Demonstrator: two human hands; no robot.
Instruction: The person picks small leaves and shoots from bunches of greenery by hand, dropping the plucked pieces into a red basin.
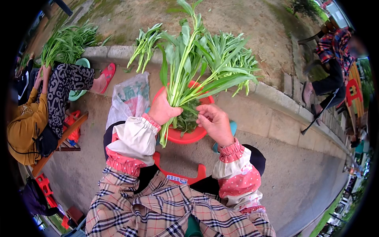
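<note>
My left hand (162, 110) grips a bunch of long-stemmed leafy greens (178, 74) near the stem ends, with the leaves fanning away from me. My right hand (215, 122) pinches the tip of a narrow green leaf (190, 110) beside those stems. Below both hands stands a red plastic basin (187, 139), partly hidden by the bunch. Loose dark green leaves (189, 123) lie inside it. Beyond the basin, a pile of similar greens (226, 53) rests over the stone curb, and a smaller bunch (145, 44) lies to its left.
A clear plastic bag (130, 96) lies left of the basin. Further left, a seated person (32, 118) holds greens (69, 41) over a pale green basin (77, 94). The stone curb (276, 97) crosses ahead. Another person (331, 62) sits at right with a cane (318, 114).
</note>
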